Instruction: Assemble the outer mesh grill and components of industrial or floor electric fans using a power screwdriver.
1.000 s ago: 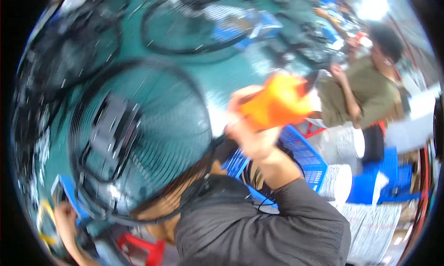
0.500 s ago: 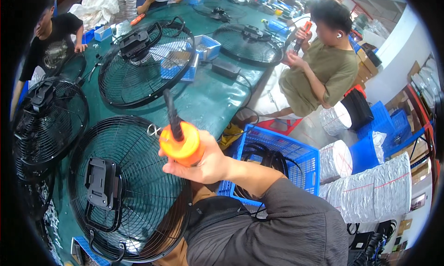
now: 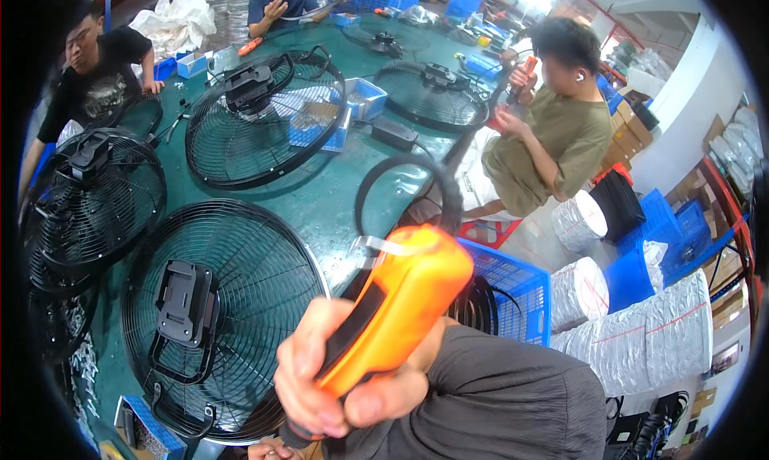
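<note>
My right hand (image 3: 344,380) is wrapped round an orange electric screwdriver (image 3: 408,292) with a black grip strip and a metal hanging loop. Its working tip is hidden below the fist. A thick black cord (image 3: 370,189) curves in a loop behind the tool. Low at the bottom edge, part of my left hand (image 3: 274,450) shows beside the near fan, fingers curled together; whatever they hold is too small to make out. That round black fan (image 3: 228,300), with wire grille, a black battery mount and handle, lies on the green table left of my right hand.
More caged fans (image 3: 264,124) occupy the green table (image 3: 240,197). Blue boxes of small hardware (image 3: 316,128) stand among them. A blue crate (image 3: 513,288) holds black coils at my right. Co-workers stand left, far and right; the right one (image 3: 553,132) holds an orange tool.
My right hand has brought the screwdriver down and nearer, turning it so its side shows. The cord has swung into a loop to the right. Part of my left hand now shows below.
</note>
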Motion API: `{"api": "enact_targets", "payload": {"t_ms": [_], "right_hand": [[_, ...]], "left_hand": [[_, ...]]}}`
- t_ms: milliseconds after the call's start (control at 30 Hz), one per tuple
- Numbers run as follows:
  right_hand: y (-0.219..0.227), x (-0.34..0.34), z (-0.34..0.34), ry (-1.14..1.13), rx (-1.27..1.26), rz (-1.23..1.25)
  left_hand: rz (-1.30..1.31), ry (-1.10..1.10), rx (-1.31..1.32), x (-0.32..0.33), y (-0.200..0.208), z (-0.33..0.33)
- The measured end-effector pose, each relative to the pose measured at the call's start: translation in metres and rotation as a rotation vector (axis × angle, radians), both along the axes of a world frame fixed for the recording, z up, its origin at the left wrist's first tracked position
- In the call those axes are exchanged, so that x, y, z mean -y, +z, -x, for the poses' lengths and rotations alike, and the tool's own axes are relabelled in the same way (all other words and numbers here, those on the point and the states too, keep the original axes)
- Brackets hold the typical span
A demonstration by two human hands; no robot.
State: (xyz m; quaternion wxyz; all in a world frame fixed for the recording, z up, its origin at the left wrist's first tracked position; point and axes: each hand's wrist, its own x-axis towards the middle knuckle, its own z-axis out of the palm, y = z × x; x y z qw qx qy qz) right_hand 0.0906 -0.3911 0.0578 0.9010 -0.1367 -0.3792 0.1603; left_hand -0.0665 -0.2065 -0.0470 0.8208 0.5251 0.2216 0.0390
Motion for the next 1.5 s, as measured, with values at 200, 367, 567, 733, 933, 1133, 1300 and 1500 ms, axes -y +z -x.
{"api": "enact_targets", "payload": {"t_ms": [200, 367, 567, 733, 933, 1133, 1300, 1500], "right_hand": [[-0.006, -0.019, 0.014, -0.115, 0.031, 0.021], [-0.013, -0.017, 0.015, -0.214, 0.099, 0.157], [-0.022, -0.019, 0.022, -0.171, 0.124, 0.172], [-0.018, -0.037, 0.044, -0.272, 0.068, 0.014], [-0.019, -0.021, 0.021, -0.182, 0.487, 0.178], [-0.042, -0.016, 0.022, -0.238, 0.517, 0.155], [-0.046, -0.026, 0.024, -0.244, 0.469, 0.204], [-0.044, -0.036, 0.028, -0.219, 0.465, 0.269]], "left_hand": [[0.202, 0.124, -0.008, 0.012, 0.0, 0.003], [0.263, 0.14, -0.056, 0.015, -0.006, 0.002], [0.353, 0.153, -0.112, 0.012, -0.017, -0.001], [0.35, 0.225, -0.257, 0.023, 0.021, -0.004], [0.908, 0.13, -0.148, 0.021, -0.018, 0.021], [1.168, -0.048, 0.095, 0.03, -0.025, 0.01], [1.215, -0.031, 0.125, 0.029, -0.031, 0.017], [1.215, -0.059, 0.11, 0.02, -0.032, 0.022]]}}
